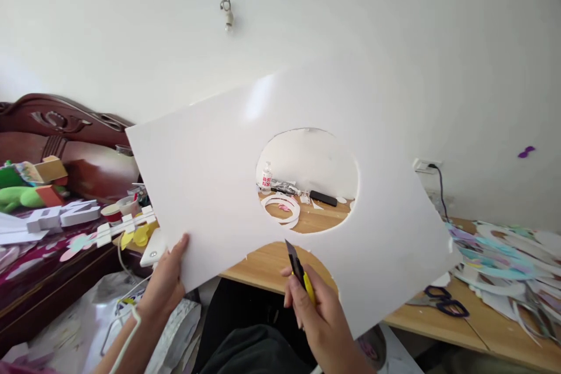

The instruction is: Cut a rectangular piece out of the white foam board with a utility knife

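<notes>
Right hand, nearest the lens, is closed round a yellow knife, blade up at the lower edge of a white board. Board is held tilted over the desk, pinched at its lower left by left hand. Round hole cut mid-board; scissors lie w/ paper scraps at right.

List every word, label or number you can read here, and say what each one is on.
None can be read.
Small bottle, seen through the hole in the white board: a red printed label, too small and blurred to read.
Utility knife in the right hand: no legible marking.
</notes>
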A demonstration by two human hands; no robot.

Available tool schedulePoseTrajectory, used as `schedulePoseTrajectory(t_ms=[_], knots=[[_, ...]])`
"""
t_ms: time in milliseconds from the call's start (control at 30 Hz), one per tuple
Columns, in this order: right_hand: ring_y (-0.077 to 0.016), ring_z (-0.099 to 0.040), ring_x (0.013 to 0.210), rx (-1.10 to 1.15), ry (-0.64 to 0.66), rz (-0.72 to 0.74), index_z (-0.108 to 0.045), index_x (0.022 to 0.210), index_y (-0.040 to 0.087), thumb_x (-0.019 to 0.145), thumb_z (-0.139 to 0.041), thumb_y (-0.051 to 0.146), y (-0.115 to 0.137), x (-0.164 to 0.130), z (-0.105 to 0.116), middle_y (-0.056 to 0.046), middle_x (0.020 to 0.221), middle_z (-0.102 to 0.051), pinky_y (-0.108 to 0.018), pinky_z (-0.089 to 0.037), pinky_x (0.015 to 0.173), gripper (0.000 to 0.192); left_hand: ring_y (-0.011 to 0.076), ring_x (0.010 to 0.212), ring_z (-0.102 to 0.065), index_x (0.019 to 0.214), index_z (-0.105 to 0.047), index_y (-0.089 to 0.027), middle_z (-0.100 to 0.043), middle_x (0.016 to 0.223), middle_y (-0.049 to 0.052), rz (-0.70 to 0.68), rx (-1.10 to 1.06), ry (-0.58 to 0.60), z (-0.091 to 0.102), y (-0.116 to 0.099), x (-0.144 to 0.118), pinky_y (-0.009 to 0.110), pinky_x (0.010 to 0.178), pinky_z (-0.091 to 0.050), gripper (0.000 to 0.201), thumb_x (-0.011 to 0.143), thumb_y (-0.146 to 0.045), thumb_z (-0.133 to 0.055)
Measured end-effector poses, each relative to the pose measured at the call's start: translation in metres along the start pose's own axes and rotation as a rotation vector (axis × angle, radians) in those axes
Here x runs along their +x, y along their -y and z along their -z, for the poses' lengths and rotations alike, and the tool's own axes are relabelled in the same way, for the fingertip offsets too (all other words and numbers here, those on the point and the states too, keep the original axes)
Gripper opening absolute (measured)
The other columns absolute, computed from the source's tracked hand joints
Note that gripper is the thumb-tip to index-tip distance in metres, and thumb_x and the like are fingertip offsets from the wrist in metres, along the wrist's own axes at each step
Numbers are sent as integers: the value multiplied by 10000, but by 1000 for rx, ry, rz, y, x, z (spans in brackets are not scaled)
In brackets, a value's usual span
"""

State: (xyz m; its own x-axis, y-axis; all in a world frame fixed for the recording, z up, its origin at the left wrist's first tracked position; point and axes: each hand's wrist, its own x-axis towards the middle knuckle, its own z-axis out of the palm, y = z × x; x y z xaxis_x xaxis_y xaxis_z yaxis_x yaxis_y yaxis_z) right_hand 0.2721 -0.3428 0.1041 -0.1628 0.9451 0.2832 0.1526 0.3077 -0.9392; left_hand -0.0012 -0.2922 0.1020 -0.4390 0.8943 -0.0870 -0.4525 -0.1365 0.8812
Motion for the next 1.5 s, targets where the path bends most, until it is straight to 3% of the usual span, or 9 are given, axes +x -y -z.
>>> schedulePoseTrajectory(t_ms=[200, 400, 767, 900, 1033, 1167, 1300, 1400, 1500], knots=[[-122, -442, 629, 175, -127, -64, -552, 1172, 228, 977, -370, 604, -18, 13, -17, 18, 766, -465, -237, -420, 577, 461, 273, 1089, -687, 1321, -547, -313, -735, 1172, 22, 10, -96, 62, -21, 23, -24, 341, 931, -581, 726, 667, -392, -852], [-124, -434, 643, 255, -132, -34, -562, 1117, 218, 983, -312, 621, -24, 21, -22, 2, 807, -478, -246, -412, 591, 493, 246, 1125, -666, 1275, -589, -326, -700, 1245, -6, 92, -157, -82, -32, 29, -36, 344, 960, -568, 455, 834, -262, -684], [-115, -464, 585, 201, -167, -41, -536, 1108, 232, 954, -436, 594, -10, 12, -14, 17, 766, -539, -229, -414, 538, 406, 290, 1306, -530, 1197, -622, -320, -708, 1219, -24, -20, -129, -70, -29, 27, -37, 355, 982, -560, 531, 701, -323, -810], [-152, -596, 730, -26, -87, -21, -559, 1135, 238, 975, -442, 529, 3, -1, -11, -6, 806, -621, -254, -495, 699, 352, 272, 1252, -579, 1190, -619, -327, -725, 1180, -30, -41, -121, -57, -29, 24, -40, 353, 978, -560, 538, 691, -324, -819], [-190, -659, 908, -217, -48, 137, -598, 1225, 250, 988, -458, 427, 9, -4, -4, -53, 976, -697, -285, -509, 846, 327, 292, 1185, -625, 1144, -643, -298, -756, 1093, -13, -4, -165, -25, -28, 22, -40, 369, 962, -569, 620, 583, -373, -895], [-217, -644, 1075, -312, -168, 262, -602, 1256, 249, 982, -476, 361, 3, 4, 5, -86, 1168, -681, -312, -508, 929, 322, 295, 1142, -653, 1126, -657, -278, -747, 1128, 3, 44, -148, -40, -29, 19, -38, 374, 935, -582, 607, 577, -359, -902], [-225, -668, 1024, -248, -369, 252, -646, 1135, 242, 940, -556, 393, 6, 4, 10, -69, 1098, -704, -296, -541, 881, 263, 289, 1078, -689, 1145, -645, -275, -760, 1087, 13, 25, -103, -23, -21, 19, -26, 369, 898, -595, 631, 574, -352, -901], [-233, -689, 946, -167, -398, 182, -660, 1110, 234, 931, -558, 452, 18, 0, 13, -62, 1022, -721, -310, -570, 840, 300, 308, 1042, -702, 1088, -657, -241, -779, 998, 30, 15, -89, -20, -7, 18, -12, 376, 864, -605, 658, 502, -364, -929], [-257, -662, 1057, -183, -365, 231, -659, 1168, 241, 936, -543, 453, 30, 3, 19, -75, 1135, -703, -370, -548, 937, 335, 328, 1012, -711, 1079, -654, -222, -785, 976, 56, 15, -67, 8, 7, 15, -1, 385, 835, -614, 702, 459, -378, -945]])
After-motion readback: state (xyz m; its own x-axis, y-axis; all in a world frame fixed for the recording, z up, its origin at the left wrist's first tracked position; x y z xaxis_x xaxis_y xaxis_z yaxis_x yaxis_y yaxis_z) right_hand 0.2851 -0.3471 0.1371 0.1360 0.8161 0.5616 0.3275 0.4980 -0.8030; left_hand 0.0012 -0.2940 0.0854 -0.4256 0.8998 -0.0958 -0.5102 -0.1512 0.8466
